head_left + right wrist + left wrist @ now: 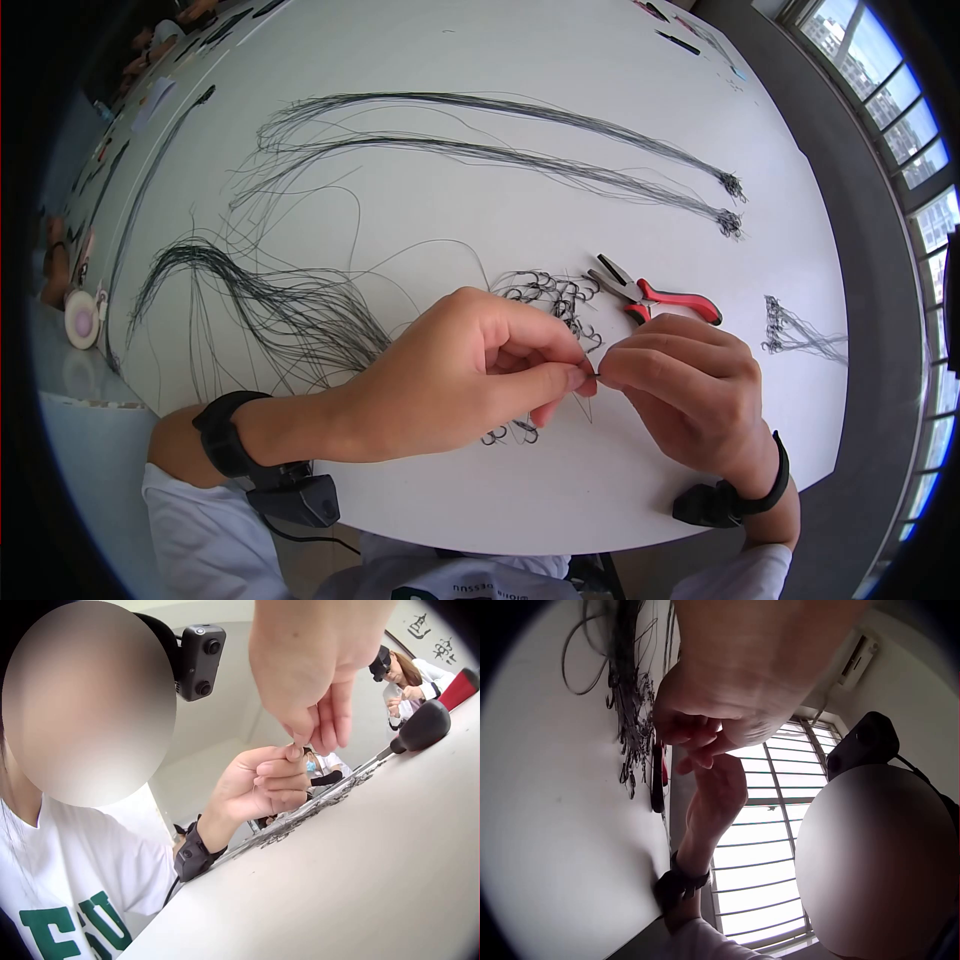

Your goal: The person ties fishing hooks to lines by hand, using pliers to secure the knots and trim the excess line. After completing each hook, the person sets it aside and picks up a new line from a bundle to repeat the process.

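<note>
Both hands pinch one hook between fingertips.

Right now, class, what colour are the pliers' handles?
Red with black trim, clearest in the head view: pliers.

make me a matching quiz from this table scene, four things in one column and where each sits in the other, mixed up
Things:
1 pliers
2 hook pile
3 two long line bundles
4 hook

Places:
a far side of the table
b pinched between the left hand and right hand
c just beyond the right hand
d just left of the pliers

Pairs: 1-c, 2-d, 3-a, 4-b
</note>
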`<action>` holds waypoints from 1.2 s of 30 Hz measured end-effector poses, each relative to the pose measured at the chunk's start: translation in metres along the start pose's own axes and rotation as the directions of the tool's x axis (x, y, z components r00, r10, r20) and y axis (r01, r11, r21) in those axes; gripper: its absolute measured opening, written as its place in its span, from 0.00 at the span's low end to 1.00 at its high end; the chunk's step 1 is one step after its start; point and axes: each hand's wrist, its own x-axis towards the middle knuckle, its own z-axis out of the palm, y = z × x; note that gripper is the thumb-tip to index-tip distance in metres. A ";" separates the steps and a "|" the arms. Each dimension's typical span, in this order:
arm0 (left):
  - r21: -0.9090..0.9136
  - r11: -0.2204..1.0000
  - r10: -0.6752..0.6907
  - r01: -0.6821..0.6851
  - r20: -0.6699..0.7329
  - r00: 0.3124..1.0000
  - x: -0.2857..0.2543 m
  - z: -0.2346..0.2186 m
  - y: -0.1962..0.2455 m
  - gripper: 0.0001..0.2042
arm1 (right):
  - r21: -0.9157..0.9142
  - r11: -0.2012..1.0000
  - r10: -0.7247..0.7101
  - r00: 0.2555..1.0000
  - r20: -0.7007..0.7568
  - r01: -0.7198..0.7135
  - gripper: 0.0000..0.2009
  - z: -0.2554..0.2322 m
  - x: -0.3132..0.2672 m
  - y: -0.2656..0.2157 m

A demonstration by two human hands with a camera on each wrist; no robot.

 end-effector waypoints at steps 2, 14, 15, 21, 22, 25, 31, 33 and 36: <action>0.032 0.999 -0.018 0.018 0.001 1.000 0.000 0.000 0.001 0.06 | 0.017 1.000 0.008 1.000 0.007 -0.008 0.18 0.000 0.000 -0.001; 0.020 0.996 0.082 -0.083 0.042 0.996 0.001 0.001 0.001 0.06 | 0.287 0.903 0.301 0.947 0.110 -0.320 0.07 -0.010 0.001 0.000; 0.019 0.996 0.082 -0.082 0.042 0.996 0.001 0.001 0.002 0.06 | 0.302 0.899 0.290 0.948 0.132 -0.317 0.06 -0.010 0.001 0.001; -0.049 0.999 -0.018 0.019 0.030 0.999 0.000 0.001 0.006 0.07 | 0.365 0.857 0.330 0.932 0.152 -0.363 0.06 -0.010 0.002 0.000; -0.052 0.998 -0.017 0.018 0.023 1.000 0.000 0.001 0.006 0.07 | 0.366 0.856 0.332 0.931 0.152 -0.365 0.06 -0.010 0.002 0.000; -0.042 0.999 0.004 -0.003 0.023 1.000 0.000 0.000 0.004 0.07 | 0.361 0.864 0.322 0.936 0.141 -0.351 0.06 -0.009 0.002 0.000; -0.082 0.992 -0.085 0.092 0.093 0.992 0.002 -0.003 0.008 0.09 | 0.130 0.980 0.148 0.988 0.049 -0.154 0.08 -0.006 0.002 0.006; -0.096 0.988 -0.105 0.117 0.122 0.987 0.002 -0.003 0.009 0.10 | 0.054 0.998 0.027 0.999 -0.027 -0.025 0.10 -0.003 0.002 0.009; -0.108 0.984 -0.127 0.141 0.127 0.984 0.002 -0.003 0.009 0.10 | 0.027 1.000 -0.010 0.998 -0.055 0.011 0.12 -0.002 0.003 0.009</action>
